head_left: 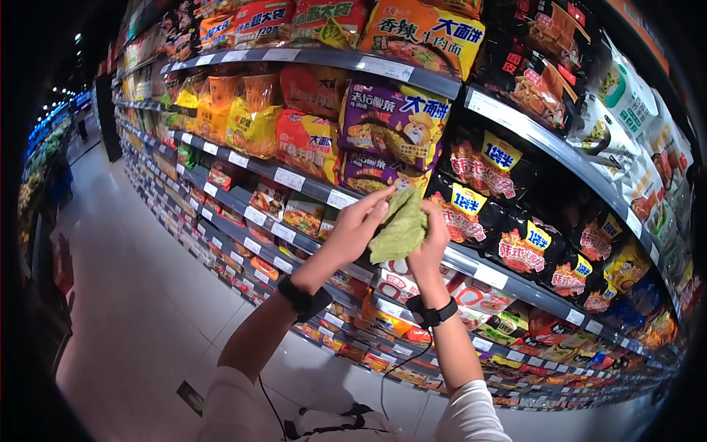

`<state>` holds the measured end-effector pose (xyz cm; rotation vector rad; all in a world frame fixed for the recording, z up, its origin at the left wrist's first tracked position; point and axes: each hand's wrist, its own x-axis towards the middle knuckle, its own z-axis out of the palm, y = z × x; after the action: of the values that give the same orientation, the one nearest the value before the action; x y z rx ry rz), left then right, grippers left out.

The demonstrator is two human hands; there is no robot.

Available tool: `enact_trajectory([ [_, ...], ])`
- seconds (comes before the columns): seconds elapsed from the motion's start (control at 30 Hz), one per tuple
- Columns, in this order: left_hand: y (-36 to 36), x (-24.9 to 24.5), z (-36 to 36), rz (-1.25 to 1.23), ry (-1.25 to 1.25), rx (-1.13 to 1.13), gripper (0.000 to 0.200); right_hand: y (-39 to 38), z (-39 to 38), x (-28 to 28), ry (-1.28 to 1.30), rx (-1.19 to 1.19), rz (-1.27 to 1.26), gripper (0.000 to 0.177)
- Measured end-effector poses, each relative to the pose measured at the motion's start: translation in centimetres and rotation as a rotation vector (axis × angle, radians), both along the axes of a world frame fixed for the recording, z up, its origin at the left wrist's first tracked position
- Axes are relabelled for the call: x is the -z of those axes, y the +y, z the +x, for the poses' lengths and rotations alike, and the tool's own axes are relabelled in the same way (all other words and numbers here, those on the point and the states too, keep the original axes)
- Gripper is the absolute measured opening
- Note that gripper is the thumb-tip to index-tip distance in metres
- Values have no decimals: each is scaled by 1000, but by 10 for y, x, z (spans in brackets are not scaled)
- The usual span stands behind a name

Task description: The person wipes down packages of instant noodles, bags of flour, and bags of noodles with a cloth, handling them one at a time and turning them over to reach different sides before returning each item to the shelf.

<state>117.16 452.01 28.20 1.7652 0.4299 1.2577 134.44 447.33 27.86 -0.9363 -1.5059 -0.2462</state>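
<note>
A crumpled green cloth (400, 228) is held up between my two hands, in front of the noodle shelves. My left hand (359, 225) grips its upper left edge, fingers stretched toward the top and thumb alongside. On the other side my right hand (430, 241) is closed around the cloth's right edge. Just behind the cloth, purple noodle packs (395, 121) stand on the shelf, the lower one partly hidden by it. Black noodle packs (482, 166) with yellow labels are nearest to my right hand.
Shelves with price-tag rails (298, 180) curve across the view, packed with bagged noodles. Red noodle packs (308, 144) and yellow ones (252, 125) stand to the left. A pale tiled aisle floor (140, 295) runs along the left. Black cables (403, 362) hang near my wrists.
</note>
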Motion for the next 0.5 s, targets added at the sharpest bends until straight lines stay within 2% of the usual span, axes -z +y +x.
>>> enact_trajectory([
  [0.03,13,-4,-9,1,-43,-48,45,7,0,-10,-37,86,82,38],
  [0.1,38,-19,-21,180,-130,-272,47,22,-1,-31,-50,186,184,39],
  [0.17,71,-38,-30,402,-83,-553,55,43,-2,-44,-81,239,147,41],
  [0.27,130,-60,-20,421,-125,-741,69,70,-8,-54,-143,293,123,43],
  [0.3,141,-71,-16,427,-144,-766,70,77,-10,-58,-161,312,140,43],
  [0.37,152,-82,-6,280,-167,-428,70,90,-12,-58,-83,285,112,44],
  [0.43,168,-77,13,283,-223,-450,66,101,-15,-56,-58,286,101,46],
  [0.5,177,-73,12,407,-98,-557,59,116,-9,-50,-105,292,222,47],
])
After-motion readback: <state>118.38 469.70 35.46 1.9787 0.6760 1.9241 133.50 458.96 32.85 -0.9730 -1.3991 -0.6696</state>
